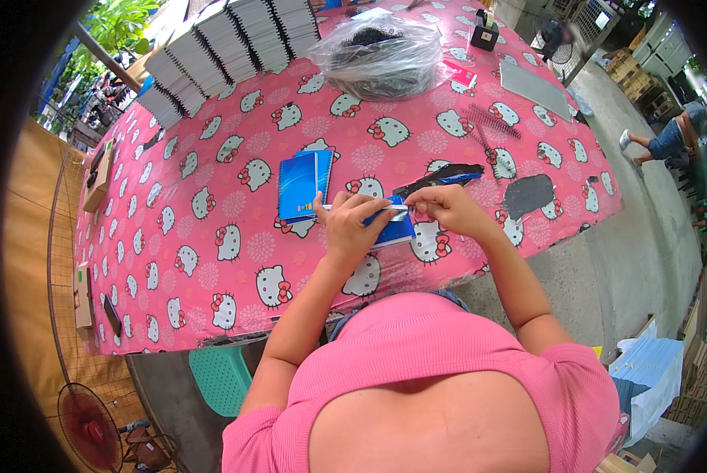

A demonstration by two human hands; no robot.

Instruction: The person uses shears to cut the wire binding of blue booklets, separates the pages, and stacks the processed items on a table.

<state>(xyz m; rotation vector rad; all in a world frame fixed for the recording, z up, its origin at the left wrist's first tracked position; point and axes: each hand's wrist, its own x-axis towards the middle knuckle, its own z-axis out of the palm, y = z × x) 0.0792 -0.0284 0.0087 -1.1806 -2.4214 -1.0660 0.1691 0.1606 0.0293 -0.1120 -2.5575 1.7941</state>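
A thin notebook [364,207] is raised almost edge-on, its pale edge running crosswise in front of me. My left hand [352,226] wraps over it, thumb and fingers closed on it. At its right end, the fingertips of my right hand [446,208] are pinched together; what lies between them is too small to make out. Beneath my hands a blue notebook [394,230] lies near the table's front edge. Left of them rests a small stack of blue spiral notebooks [298,188]. Just beyond my hands is a dark, long bundle with a blue edge [440,178].
The table has a pink cat-print cover [235,197]. Tall stacks of spiral-bound books [227,47] stand far left, beside a clear plastic bag of black coils [377,55]. Loose coils [491,126], a grey board [536,89] and a black box [484,33] sit at right. A green stool [218,381] stands below.
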